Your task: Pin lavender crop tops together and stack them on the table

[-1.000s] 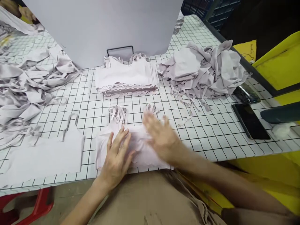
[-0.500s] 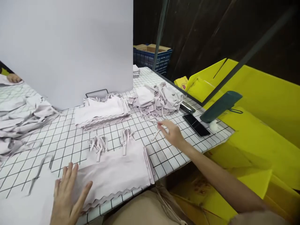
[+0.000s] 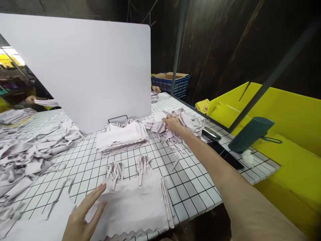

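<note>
Right fingers on loose garment pile, grip unclear. Left fingers spread, thumb apart, at left edge of near garment stack, looped straps pointing away. Second stack beyond, before white board. All on table.

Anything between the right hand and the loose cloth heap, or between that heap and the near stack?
Nothing visible blocks either: the right hand is on the heap. Between it and the near stack is flat gridded tablecloth; the far stack sits to the left.
</note>
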Demonstrator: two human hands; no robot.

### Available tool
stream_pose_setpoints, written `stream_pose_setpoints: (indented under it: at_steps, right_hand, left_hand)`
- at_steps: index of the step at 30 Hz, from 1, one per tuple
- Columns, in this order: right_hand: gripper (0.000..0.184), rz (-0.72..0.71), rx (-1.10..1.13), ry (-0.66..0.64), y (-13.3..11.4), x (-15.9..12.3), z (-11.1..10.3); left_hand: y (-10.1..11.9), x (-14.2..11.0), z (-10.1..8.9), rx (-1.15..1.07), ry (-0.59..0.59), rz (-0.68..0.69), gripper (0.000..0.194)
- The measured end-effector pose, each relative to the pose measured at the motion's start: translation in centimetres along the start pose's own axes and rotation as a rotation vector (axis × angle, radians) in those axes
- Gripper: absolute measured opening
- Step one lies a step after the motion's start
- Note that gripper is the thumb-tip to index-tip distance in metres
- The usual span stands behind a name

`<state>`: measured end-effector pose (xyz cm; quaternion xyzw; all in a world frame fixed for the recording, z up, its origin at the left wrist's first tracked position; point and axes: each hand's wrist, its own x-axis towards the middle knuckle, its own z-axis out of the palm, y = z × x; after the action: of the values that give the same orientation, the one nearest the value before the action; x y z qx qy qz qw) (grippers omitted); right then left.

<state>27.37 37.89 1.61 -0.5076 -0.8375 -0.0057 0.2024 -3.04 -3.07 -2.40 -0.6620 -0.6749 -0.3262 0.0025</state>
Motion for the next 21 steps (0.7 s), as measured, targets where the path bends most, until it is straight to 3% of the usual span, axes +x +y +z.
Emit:
stream_pose_setpoints:
  at_steps: [4,8,10,13,16,18,21]
  right_hand:
    - [0.025,0.06,0.142,0.139,-1.6,2.8,-2.6]
    - [0.042,0.121,0.278,0.373,-3.3,4.9,-9.7]
    - [0.038,0.066,0.406,0.398,-5.0,4.6,-13.6]
    - [0.025,-0.071,0.753,0.141,-8.6,2.4,-17.9]
    - [0.029,-0.145,0.889,-0.155,-12.3,-0.5,-20.2]
    - [0.031,-0.154,0.926,-0.286,-13.8,-2.0,-21.2]
    - [0.03,-0.136,0.934,-0.471,-14.3,-3.3,-22.5]
  left_hand:
    - [0.9,1.1,-0.6,-0.15,-0.057,-0.166,0.041]
    - [2.6,5.0,-1.4,-0.353,-0.081,-0.358,0.04]
    - [4.6,8.1,-1.8,-0.592,-0.118,-0.39,0.039]
    - [9.3,13.5,-1.9,-0.995,-0.118,-0.393,0.042]
    - [13.6,18.7,-1.5,-1.16,-0.021,-0.253,0.051]
    - [15.0,21.1,-1.3,-1.139,-0.006,-0.177,0.057]
    - [15.1,22.6,-1.8,-1.188,-0.103,-0.15,0.032]
